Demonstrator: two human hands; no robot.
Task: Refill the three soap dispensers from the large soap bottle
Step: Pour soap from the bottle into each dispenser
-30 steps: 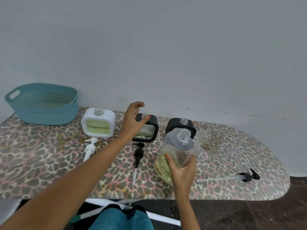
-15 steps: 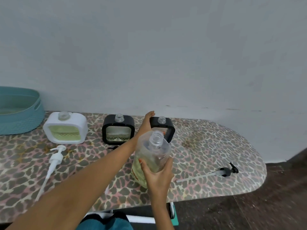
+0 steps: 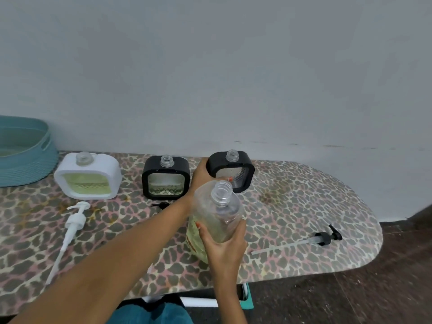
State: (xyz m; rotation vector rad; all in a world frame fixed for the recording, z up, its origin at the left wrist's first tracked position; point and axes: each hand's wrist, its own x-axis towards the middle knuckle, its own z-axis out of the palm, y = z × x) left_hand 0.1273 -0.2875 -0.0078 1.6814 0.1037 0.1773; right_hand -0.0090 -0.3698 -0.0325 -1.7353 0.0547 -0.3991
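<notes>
Three uncapped dispensers stand in a row near the wall: a white dispenser (image 3: 87, 176) with green soap, a middle black dispenser (image 3: 166, 177) with a little soap, and a right black dispenser (image 3: 236, 169) that looks nearly empty. My left hand (image 3: 201, 175) grips the left side of the right black dispenser, a fingertip showing on its front. My right hand (image 3: 223, 244) holds the large clear soap bottle (image 3: 218, 216), uncapped and tilted away, in front of that dispenser.
The leopard-print ironing board (image 3: 292, 206) ends in a rounded right edge. On it lie a white pump (image 3: 74, 220), a black pump (image 3: 323, 238) at the right, and another black pump (image 3: 161, 205) partly behind my left arm. A teal basket (image 3: 25, 164) stands far left.
My left hand moved right from the middle black dispenser to the right black one and took hold of it. The large bottle stays in my right hand. The view shifted right.
</notes>
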